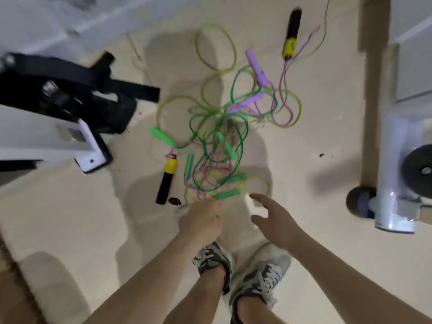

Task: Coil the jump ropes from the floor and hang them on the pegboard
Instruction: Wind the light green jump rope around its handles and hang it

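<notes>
Head view showed your left hand (202,217) curled at the near edge of the tangled jump ropes (217,141); blur hid any grip. Your right hand (274,222) was spread, holding nothing. No rope was coiled; all lay knotted on the floor (322,127). Black straps (121,86) and a white machine leg (395,146) crowded the sides.

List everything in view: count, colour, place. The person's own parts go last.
jump ropes: one tangle, green, purple and yellow cords, floor centre
black-and-yellow handles: two, one left of tangle, one at top
purple handles: two, upper tangle
green handles: several, lower tangle
strapped gear: one, black, left
equipment frames: two, white, left and right edges
shoes: two, grey-white, bottom
left hand: curled at tangle's near edge, grip unclear
right hand: fingers spread, beside the left
</notes>
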A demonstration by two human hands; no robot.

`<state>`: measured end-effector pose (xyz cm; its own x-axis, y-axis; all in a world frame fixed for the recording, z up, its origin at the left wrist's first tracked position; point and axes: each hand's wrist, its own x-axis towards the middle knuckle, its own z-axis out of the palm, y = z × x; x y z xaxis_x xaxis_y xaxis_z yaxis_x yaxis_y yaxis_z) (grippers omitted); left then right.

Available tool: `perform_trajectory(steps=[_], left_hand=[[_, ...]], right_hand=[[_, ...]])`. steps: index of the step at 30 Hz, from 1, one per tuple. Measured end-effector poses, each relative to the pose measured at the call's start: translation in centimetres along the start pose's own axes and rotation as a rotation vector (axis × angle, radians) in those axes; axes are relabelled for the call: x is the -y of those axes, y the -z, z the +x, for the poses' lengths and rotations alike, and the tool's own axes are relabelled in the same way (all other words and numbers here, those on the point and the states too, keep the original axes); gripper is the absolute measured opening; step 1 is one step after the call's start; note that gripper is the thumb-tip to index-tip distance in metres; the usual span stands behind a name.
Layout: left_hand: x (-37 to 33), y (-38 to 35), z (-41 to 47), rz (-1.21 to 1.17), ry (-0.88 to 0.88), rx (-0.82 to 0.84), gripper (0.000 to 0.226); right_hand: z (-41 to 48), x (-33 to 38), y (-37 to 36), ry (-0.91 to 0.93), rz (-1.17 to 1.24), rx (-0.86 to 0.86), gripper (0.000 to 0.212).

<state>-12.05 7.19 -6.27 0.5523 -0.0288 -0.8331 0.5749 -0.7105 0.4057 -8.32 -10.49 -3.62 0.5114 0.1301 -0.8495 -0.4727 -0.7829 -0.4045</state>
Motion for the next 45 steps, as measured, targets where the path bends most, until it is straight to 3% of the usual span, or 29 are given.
perform_trajectory(steps=[3,6,8,12,13,15,17,19,22,25,29,31,32,35,37,39,42,45], left_hand=[[1.0,-5.6,6.3,0.225,-0.125,-0.003,0.051],[1.9,-8.2,11.0,0.373,-0.065,-0.121,0.075],[2.3,-8.6,12.8,0.426,-0.001,-0.178,0.078],[3.6,-8.5,13.4,0.534,-0.134,-0.243,0.077],[4.0,-8.5,13.2,0.476,-0.138,-0.202,0.071],[4.1,-8.3,11.5,0.123,-0.061,-0.090,0.054],[3.0,-7.3,8.3,-0.239,0.060,-0.076,0.034],[1.0,-5.0,4.3,-0.422,0.104,-0.153,0.008],[-4.3,0.9,-3.4,-0.749,0.015,-0.152,0.025],[-11.3,8.2,-12.0,-1.007,-0.089,-0.078,0.036],[-20.3,16.9,-23.3,-1.142,-0.250,-0.077,0.046],[-24.7,20.8,-29.0,-1.124,-0.332,-0.106,0.059],[-26.8,22.8,-31.7,-1.121,-0.379,-0.117,0.062],[-32.6,29.0,-39.7,-1.292,-0.407,-0.143,0.053],[-35.3,32.8,-44.1,-1.306,-0.473,-0.206,0.050],[-37.1,35.6,-48.1,-1.244,-0.514,-0.320,0.048],[-39.4,37.4,-53.7,-1.223,-0.494,-0.380,0.048],[-42.3,37.1,-57.9,-1.216,-0.527,-0.373,0.032]], right_hand=[[4.8,-2.4,-3.3,-0.195,0.462,-0.022,0.052],[8.4,-4.1,-5.5,-0.203,0.567,-0.013,0.057],[9.9,-4.9,-6.4,-0.222,0.617,-0.026,0.060],[10.6,-4.9,-7.6,-0.366,0.860,0.060,0.055],[10.2,-4.6,-7.8,-0.400,0.909,0.080,0.046],[8.5,-3.4,-7.4,-0.426,0.994,0.092,0.024],[5.9,-1.7,-6.2,-0.402,1.104,0.056,0.026],[2.5,0.2,-4.1,-0.362,1.285,-0.002,0.032],[-3.5,4.0,0.1,-0.287,1.433,0.012,0.035],[-10.4,9.4,5.0,-0.097,1.406,0.110,0.038],[-20.9,18.7,11.8,0.156,1.270,0.124,0.033],[-27.4,23.2,15.2,0.256,1.114,0.126,0.020],[-30.6,25.2,16.8,0.310,1.032,0.123,0.025],[-38.7,28.2,20.5,0.432,0.749,0.112,0.039],[-42.9,28.8,22.5,0.518,0.557,0.032,0.028],[-46.1,29.1,24.9,0.587,0.534,-0.082,0.019],[-51.9,30.4,29.4,0.681,0.708,-0.241,0.024],[-58.0,31.9,33.6,0.709,1.154,-0.093,0.028]])
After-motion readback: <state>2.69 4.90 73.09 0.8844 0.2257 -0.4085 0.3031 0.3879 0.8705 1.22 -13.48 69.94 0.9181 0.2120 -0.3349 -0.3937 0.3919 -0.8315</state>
